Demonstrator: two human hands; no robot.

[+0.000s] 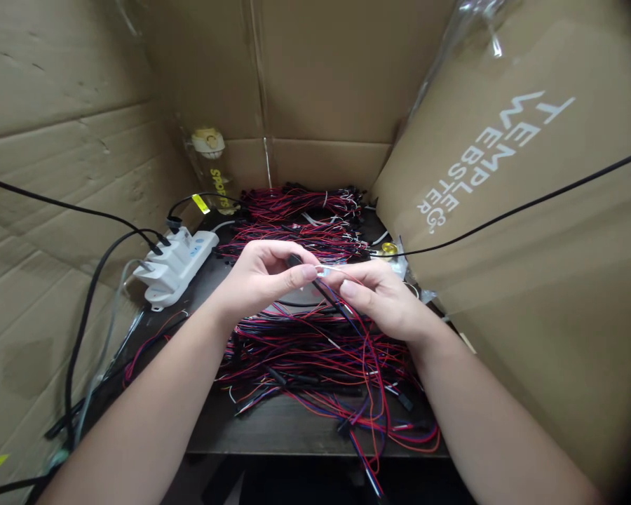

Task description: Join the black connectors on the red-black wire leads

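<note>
The two hands are raised over the middle of the table, close to each other, and between them is a wire harness with red, blue, black and orange wires. The left hand grips it: the thumb and the forefinger are closed on its end, where a black piece and a small white part are seen. The right hand is just beside, its fingers bent and its thumb near the forefinger, with thin wires passing at the fingertips; I cannot tell if these fingers are really gripping. From the hands the wires go down to the near right part of the table, over a wide heap of similar wires. Some wires hang over the near edge of the table, and a black connector lies at the near right. Farther than the hands, two more wire bundles lie one behind the other before the far cardboard wall. On the left stands a white power strip with several plugs in it. On the far right, a small yellow roll lies near the right cardboard wall.
</note>
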